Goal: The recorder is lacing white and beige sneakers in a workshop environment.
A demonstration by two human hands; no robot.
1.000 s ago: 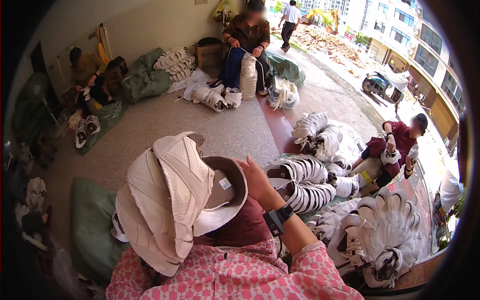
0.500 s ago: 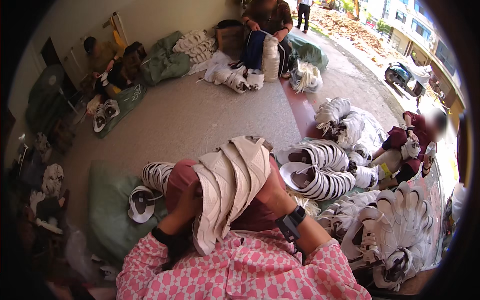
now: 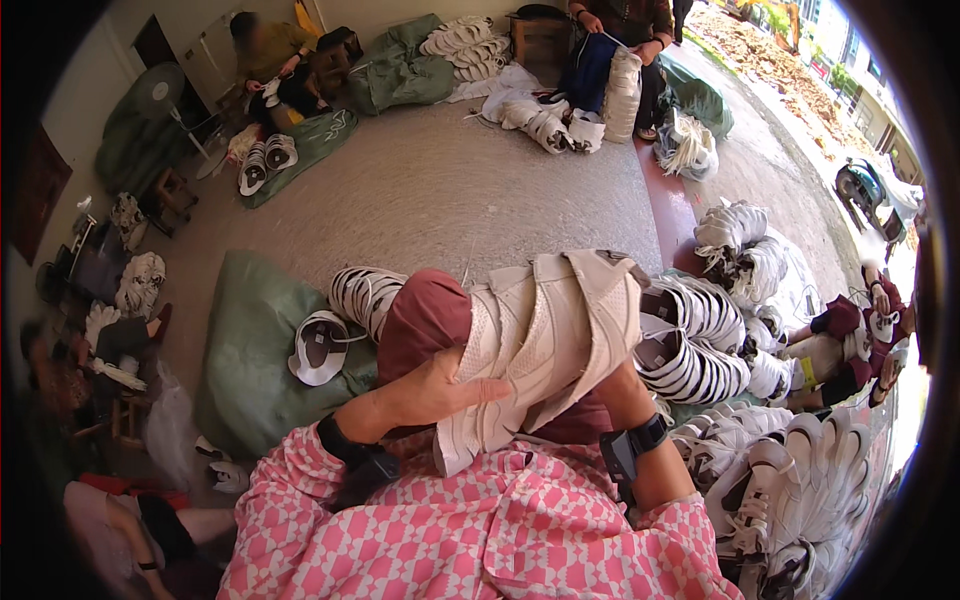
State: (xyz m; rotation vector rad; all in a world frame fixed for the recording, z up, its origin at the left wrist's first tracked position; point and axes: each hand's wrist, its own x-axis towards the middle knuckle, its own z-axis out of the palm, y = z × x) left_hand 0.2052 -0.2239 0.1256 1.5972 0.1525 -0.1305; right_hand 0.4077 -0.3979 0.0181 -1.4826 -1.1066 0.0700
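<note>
Across my lap, over maroon-trousered knees, lies a nested stack of white shoe uppers (image 3: 545,335). My left hand (image 3: 435,392) grips its left side, the thumb stretched across the outer face and the other fingers hidden beneath. My right hand (image 3: 622,392) reaches behind the right side of the same stack; its fingers are covered by the uppers. Beyond my left knee lies another row of nested uppers (image 3: 368,298), with a single white upper (image 3: 320,348) on a green sack (image 3: 245,355) beside it.
At right are more nested uppers (image 3: 700,365) and a pile of white shoe parts (image 3: 800,480). A co-worker in maroon (image 3: 850,340) sits beyond them. Two others work at the back, one with a tall upper stack (image 3: 622,95). A standing fan (image 3: 165,95) is at left.
The view has swung left, so the room appears shifted right. My left hand now shows its thumb across the stack, where before it was mostly hidden behind the uppers.
</note>
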